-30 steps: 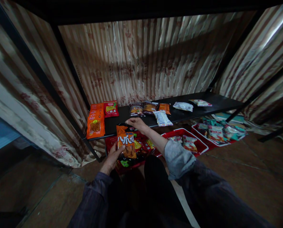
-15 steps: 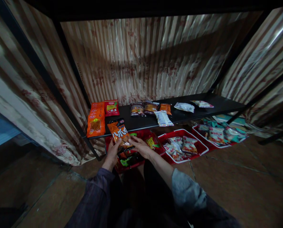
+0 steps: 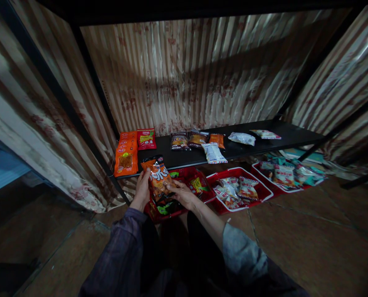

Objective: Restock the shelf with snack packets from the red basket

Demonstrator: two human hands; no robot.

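Note:
An orange and black snack bag [image 3: 159,178] is held between both hands, above a red basket [image 3: 209,190] of snack packets. My left hand [image 3: 141,190] grips its left side, fingers partly behind it. At its lower right edge, my right hand [image 3: 184,195] closes on the bag with thumb in front. Just beyond, on the black shelf [image 3: 168,159], lie a tall orange packet [image 3: 126,154] and a red packet [image 3: 146,139]. Two brown packets, one of them dark [image 3: 180,141], a small orange packet [image 3: 217,140] and a white packet [image 3: 214,153] sit farther right.
A second red basket with a white rim [image 3: 270,193] holds several white and red packets. A third basket [image 3: 298,190] to its right holds more. Black frame posts [image 3: 92,78] flank the shelf, with a striped curtain [image 3: 184,74] behind. Two pale packets, including one [image 3: 242,138], rest toward the shelf's right.
The orange and black bag has turned more upright and its front shows more fully. My left hand has shifted up along its left side; my right hand stays at the lower right.

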